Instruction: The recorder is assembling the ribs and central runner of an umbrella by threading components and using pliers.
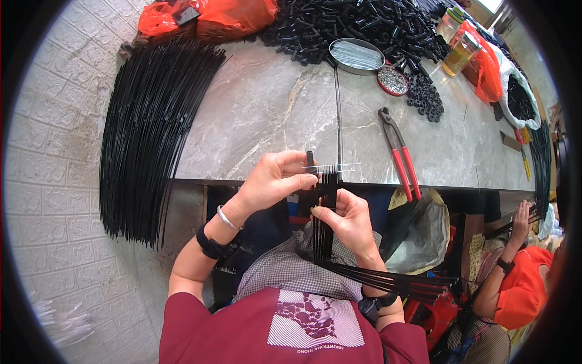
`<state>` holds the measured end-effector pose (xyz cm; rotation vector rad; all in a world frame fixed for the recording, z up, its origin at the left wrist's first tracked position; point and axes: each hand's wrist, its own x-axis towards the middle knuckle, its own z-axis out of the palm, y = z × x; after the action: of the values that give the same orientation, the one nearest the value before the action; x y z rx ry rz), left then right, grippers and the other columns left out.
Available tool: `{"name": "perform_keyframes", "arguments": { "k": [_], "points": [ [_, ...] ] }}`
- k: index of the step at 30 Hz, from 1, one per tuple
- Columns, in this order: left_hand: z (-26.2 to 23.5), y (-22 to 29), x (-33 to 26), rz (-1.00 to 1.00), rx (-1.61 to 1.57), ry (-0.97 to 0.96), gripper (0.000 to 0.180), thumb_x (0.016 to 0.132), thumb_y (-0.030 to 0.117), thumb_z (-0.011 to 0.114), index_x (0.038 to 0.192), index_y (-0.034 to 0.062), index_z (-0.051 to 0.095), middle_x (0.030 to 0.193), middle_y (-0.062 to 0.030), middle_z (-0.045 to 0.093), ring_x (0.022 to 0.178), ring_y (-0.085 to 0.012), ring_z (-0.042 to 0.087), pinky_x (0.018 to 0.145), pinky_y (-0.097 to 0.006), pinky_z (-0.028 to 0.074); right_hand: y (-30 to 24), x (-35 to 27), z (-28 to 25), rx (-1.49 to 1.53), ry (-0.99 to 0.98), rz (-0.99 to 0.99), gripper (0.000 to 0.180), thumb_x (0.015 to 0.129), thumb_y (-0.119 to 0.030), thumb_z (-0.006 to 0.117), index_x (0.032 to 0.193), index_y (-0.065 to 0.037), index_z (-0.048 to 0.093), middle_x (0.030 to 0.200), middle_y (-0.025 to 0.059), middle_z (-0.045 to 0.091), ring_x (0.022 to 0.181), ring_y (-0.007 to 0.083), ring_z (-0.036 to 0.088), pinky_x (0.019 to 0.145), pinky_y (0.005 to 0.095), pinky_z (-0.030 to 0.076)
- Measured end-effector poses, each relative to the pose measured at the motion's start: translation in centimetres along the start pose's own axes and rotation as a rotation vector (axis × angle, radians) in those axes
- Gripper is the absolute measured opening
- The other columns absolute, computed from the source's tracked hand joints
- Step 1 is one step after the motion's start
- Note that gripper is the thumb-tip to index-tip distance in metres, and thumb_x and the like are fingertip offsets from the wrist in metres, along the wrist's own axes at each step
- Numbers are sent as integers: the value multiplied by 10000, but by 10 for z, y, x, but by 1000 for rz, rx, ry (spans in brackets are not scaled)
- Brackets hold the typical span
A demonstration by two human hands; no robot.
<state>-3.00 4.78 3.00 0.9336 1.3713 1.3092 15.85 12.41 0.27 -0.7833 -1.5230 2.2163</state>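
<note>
Just off the table's near edge, both my hands work at a bundle of thin black rods (327, 209). My right hand (350, 223) is closed round the bundle, thumb across its front. The rods' lower ends fan out over my lap to the right. A thin pale wire (348, 165) runs crosswise at the rods' upper ends; whether it passes through them I cannot tell. My left hand (276, 181) is closed beside those ends, pinching a short black tube (310, 159) that stands upright between thumb and fingers.
Red-handled pincers (400, 155) lie on the grey table (260, 121). Behind are a tin (357, 71) of thin wires, a red dish (393, 94) of metal bits, black rings (424, 97) and black tubes (364, 24). Black rods (151, 133) overhang at left; another person (524, 285) works at right.
</note>
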Motion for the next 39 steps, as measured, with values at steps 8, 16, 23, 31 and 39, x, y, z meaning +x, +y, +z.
{"name": "perform_keyframes", "arguments": {
  "k": [8,16,23,31,39],
  "points": [
    [3,0,-7,-34,-91,19,274,891,12,615,1147,-69,564,1007,-129,685,887,-165,666,773,-285,555,-3,-1,0,38,-40,19,172,819,31,675,984,36,628,865,46,674,761,83,631,685,229,524],
    [6,0,-11,-9,-104,15,283,890,2,610,1157,-74,557,1022,-124,682,916,-167,663,790,-289,553,-8,0,-4,122,-109,83,163,807,47,671,965,32,636,840,50,679,752,96,641,689,242,529],
    [2,-5,-15,29,-177,-28,289,902,25,593,1177,-59,567,1046,-113,675,949,-160,650,830,-293,531,1,6,-5,198,-172,107,153,809,45,679,954,25,637,829,56,679,743,113,649,692,251,534],
    [3,-5,-16,10,-174,13,274,896,28,601,1160,-44,606,1065,-78,667,980,-131,621,869,-290,507,-2,-3,5,53,-68,53,106,820,24,682,914,18,632,797,35,667,715,87,631,654,235,516],
    [13,-4,-19,-2,-162,154,277,883,7,606,1155,-45,616,1059,-87,658,956,-133,626,867,-271,507,-3,-2,7,56,-77,57,92,830,24,669,916,19,636,787,27,663,706,81,623,643,226,507]
  ]
}}
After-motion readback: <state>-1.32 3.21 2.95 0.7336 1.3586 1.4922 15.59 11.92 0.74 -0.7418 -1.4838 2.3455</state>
